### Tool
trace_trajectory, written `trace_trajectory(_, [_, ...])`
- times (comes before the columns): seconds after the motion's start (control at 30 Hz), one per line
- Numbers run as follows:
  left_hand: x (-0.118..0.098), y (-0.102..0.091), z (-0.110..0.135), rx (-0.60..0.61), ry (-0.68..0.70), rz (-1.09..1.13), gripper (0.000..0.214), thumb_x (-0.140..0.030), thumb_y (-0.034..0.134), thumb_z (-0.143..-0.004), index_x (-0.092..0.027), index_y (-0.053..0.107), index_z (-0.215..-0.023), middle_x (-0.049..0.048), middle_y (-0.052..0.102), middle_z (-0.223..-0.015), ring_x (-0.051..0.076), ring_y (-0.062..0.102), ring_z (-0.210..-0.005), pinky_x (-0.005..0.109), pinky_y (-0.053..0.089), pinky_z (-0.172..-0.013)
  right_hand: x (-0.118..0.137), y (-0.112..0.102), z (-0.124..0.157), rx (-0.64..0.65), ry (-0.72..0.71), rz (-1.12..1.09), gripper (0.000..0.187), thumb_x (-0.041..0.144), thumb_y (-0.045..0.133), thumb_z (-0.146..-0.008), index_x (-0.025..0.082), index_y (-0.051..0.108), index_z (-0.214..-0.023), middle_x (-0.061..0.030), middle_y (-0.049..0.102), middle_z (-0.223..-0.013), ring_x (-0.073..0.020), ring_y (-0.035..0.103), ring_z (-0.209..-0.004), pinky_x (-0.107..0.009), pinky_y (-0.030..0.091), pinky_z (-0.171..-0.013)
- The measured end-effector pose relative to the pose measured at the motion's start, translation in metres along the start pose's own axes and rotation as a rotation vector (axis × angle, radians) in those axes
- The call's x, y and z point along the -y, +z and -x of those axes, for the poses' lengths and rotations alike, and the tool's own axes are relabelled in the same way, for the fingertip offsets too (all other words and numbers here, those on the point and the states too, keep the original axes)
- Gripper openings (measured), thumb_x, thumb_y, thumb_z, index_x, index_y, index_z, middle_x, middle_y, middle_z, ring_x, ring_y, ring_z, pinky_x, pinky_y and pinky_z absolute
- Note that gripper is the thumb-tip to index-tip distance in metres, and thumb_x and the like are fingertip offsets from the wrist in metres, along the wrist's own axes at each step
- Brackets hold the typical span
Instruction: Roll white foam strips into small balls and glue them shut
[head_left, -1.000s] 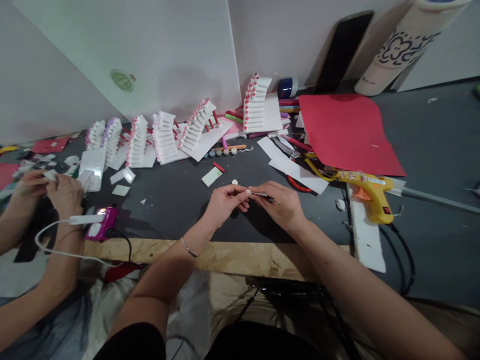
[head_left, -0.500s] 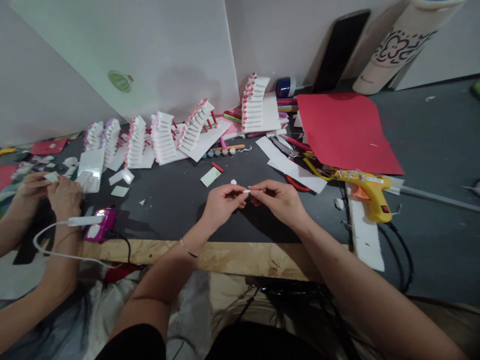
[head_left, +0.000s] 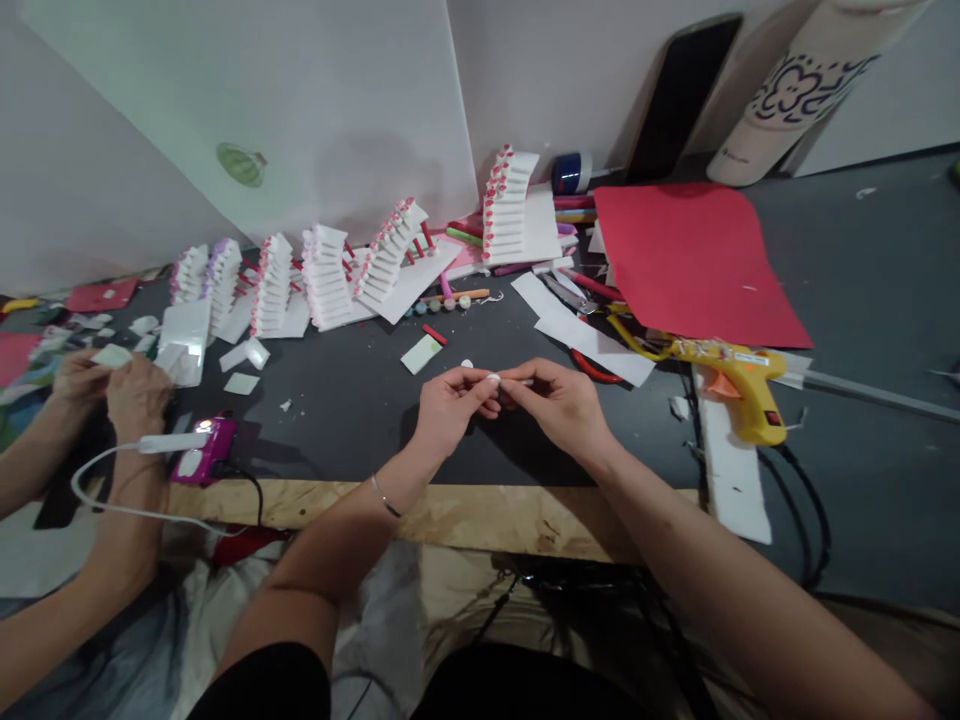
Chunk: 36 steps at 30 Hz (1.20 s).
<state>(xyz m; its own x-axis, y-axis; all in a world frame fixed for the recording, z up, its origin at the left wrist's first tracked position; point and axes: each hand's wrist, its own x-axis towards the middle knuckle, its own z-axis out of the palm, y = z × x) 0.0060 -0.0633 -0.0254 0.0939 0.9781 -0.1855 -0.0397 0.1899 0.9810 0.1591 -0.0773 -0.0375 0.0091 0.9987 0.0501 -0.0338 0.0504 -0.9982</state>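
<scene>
Pinching a small white piece (head_left: 493, 379) between them, the left hand (head_left: 448, 408) and right hand (head_left: 564, 408) meet fingertip to fingertip — each grip pressed onto it — above the dark worktop (head_left: 337, 410), glue gun (head_left: 739, 385) at three o'clock.

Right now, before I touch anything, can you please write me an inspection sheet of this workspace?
Surface: dark grey mat on a table with a bare wood front edge.
Job's things: small white piece, pinched between the fingertips of both hands.
Clutter: white stepped models in a row, red paper sheet, yellow glue gun, white scraps.
Hands: left hand and right hand meet over the mat, both shut on it; co-worker's hands at far left hold a white card.
Cables: black cable runs from the glue gun; white cable ends at a pink device.
Surroundings: white board leans behind; dark phone and patterned cylinder lean on the wall.
</scene>
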Motion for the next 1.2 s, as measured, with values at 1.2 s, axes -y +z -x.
trace_trajectory(1.2, [-0.005,-0.008,-0.002,0.081,-0.066,-0.041,0.028,-0.036,0.077,-0.069,-0.013,0.07,-0.084,0.0023,0.069,-0.066,0.012,0.066,-0.057,0.025,0.058,-0.058,0.003,-0.001,-0.002,0.083,0.036,-0.041,0.021,0.041,0.069,-0.076,0.02,0.066,-0.079,-0.0001,0.069,-0.067,-0.0131,0.063,-0.059,-0.027,0.051,-0.058])
